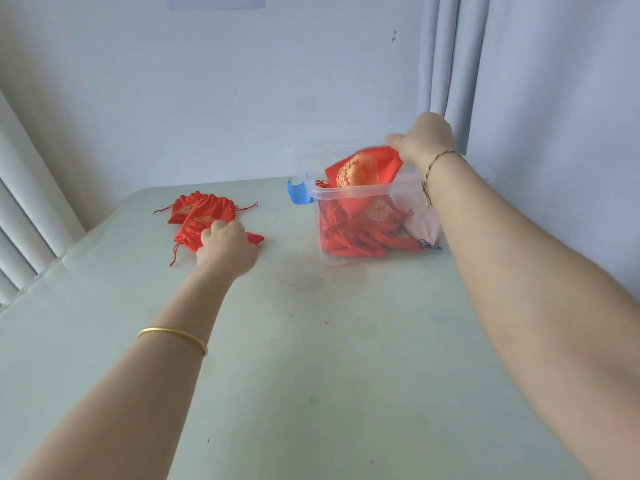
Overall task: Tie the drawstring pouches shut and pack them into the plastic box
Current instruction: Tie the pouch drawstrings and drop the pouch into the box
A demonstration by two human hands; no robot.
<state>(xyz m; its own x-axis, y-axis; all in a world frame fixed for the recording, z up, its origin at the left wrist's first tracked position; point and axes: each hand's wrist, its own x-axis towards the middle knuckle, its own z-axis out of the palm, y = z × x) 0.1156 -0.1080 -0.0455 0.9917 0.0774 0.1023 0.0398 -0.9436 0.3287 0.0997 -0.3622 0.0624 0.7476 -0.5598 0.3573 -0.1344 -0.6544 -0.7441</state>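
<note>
1. A clear plastic box (363, 216) stands on the far right part of the pale green surface (311, 358), its top open and a blue latch (297, 194) on its left end
2. Inside the box lies a heap of red pouches (353, 233) with gold patterns, filling the lower part; a pale pink pouch (424, 225) with a dark cord sits against the right wall near the bottom
3. Above the box's open top hangs another red pouch (363, 168) with a gold pattern, its lower part dipping below the rim and its upper edge pinched by the right hand (424, 140)
4. The right hand's grip is closed on that pouch's top edge; the fingers curl down and to the left, and the forearm reaches out long from the lower right, with a thin cord bracelet (434, 168) at the wrist
5. On the surface to the left of the box, well apart from it, lies a small pile of red pouches (199, 211) with loose red drawstrings trailing out at both sides
6. The left hand (227, 245) rests knuckles-up on the nearest pouch of that pile; its fingers are bent over the cloth, but whether the grip has actually closed on the pouch I cannot tell
7. The left forearm stretches in from the lower left, with a gold bangle (173, 336) around it
</note>
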